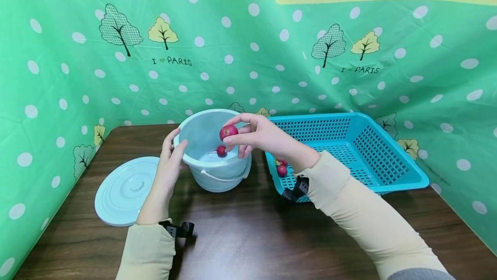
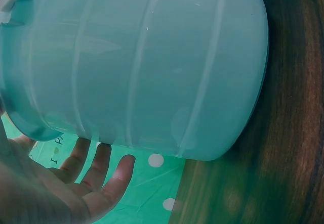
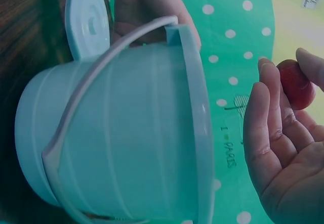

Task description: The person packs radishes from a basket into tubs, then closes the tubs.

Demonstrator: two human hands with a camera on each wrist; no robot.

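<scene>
Over the mouth of a pale blue bucket [image 1: 217, 176], my right hand [image 1: 254, 135] pinches a red radish [image 1: 228, 132] between thumb and fingertips. In the right wrist view the same radish [image 3: 296, 85] shows above the palm, with the other fingers loosely bent. Another radish [image 1: 221, 151] with a thin root lies on the bucket's floor. At the bucket's left rim my left hand [image 1: 169, 159] holds on, thumb near the edge and fingers along the outer side. From the left wrist, several fingers [image 2: 96, 166] show against the bucket wall [image 2: 142, 67].
Left of the bucket, a round pale blue lid [image 1: 124, 191] lies on the dark wooden table [image 1: 233, 237]. A blue perforated basket [image 1: 388, 163] stands to the right, with a few radishes [image 1: 281, 170] in its near left corner. The bucket's white handle [image 1: 227, 179] hangs down in front.
</scene>
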